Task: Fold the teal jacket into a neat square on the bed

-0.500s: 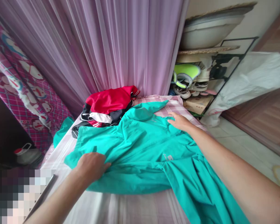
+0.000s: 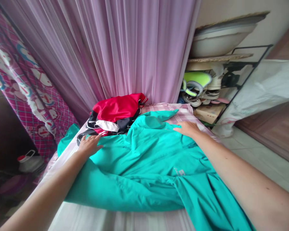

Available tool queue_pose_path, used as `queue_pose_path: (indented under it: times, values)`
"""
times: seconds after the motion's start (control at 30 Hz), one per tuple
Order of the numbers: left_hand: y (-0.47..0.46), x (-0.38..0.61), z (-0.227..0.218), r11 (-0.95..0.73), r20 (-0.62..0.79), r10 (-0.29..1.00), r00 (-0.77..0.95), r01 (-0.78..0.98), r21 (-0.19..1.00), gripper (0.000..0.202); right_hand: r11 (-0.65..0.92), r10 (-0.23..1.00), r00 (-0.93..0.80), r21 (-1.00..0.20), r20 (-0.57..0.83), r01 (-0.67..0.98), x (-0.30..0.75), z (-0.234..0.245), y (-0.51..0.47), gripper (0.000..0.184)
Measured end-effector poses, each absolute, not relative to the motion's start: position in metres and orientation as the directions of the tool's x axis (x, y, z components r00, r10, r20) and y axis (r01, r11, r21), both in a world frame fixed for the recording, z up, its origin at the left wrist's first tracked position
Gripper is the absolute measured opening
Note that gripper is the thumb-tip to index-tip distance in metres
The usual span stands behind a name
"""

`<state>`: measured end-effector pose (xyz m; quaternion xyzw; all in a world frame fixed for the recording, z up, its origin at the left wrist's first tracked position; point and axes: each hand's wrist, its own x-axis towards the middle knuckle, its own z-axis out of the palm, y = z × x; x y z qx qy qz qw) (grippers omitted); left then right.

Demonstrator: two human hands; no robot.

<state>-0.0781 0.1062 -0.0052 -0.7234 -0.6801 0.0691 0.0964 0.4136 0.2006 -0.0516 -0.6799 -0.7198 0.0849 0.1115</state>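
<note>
A teal zip jacket point(image 2: 139, 173) lies spread over the bed, its hood or collar pointing to the far end and one sleeve hanging over the near right edge. My left hand point(image 2: 89, 145) rests with fingers apart on its upper left part. My right hand point(image 2: 188, 128) lies flat on its upper right part, near the pink checked bedsheet point(image 2: 183, 112). Neither hand visibly grips the cloth. Beyond my left hand sits a heap of red, black and white clothes point(image 2: 117, 114), touching the jacket.
A sheer lilac curtain point(image 2: 135, 54) hangs behind the bed, with a pink printed curtain point(image 2: 26, 93) at left. On the right, a metal rack point(image 2: 243, 70) holds shoes and a basin, beside a white plastic sack point(image 2: 260, 93). A white jug point(image 2: 30, 163) stands low at left; tiled floor point(image 2: 260, 150) lies right.
My left hand has moved from the jacket's near left part towards the far side, near the clothes heap. The jacket's left side now lies spread further out. My right hand has barely moved.
</note>
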Motion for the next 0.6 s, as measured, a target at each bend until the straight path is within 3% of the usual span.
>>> queue_pose_path:
  times: [0.13,0.2,0.3,0.4,0.47,0.6]
  values:
    - [0.108,-0.086,-0.006,-0.03,-0.004,1.0,0.03,0.957,-0.287,0.024,-0.058,0.983,0.085,-0.163,0.164,0.985,0.441,-0.01,0.172,0.046]
    - [0.113,-0.08,0.01,0.023,0.108,0.994,0.009,0.955,-0.295,0.024,-0.124,0.932,0.165,-0.146,0.321,0.981,0.453,0.003,0.16,0.045]
    - [0.133,-0.063,0.043,0.127,0.338,0.94,-0.05,0.97,-0.209,0.036,-0.226,0.831,0.285,-0.18,0.478,0.958,0.464,0.009,0.154,0.049]
    - [0.154,-0.044,0.065,0.169,0.424,0.899,-0.112,0.981,-0.1,0.042,-0.27,0.824,0.335,-0.202,0.457,0.941,0.465,0.005,0.156,0.058]
    - [0.157,-0.03,0.062,0.162,0.441,0.888,-0.127,0.986,-0.043,0.045,-0.197,0.855,0.264,-0.193,0.447,0.961,0.463,0.0,0.156,0.06]
    - [0.125,-0.006,0.016,-0.183,0.38,0.907,0.18,0.983,-0.029,0.047,0.028,0.953,0.055,-0.264,0.3,0.964,0.455,-0.009,0.129,0.039]
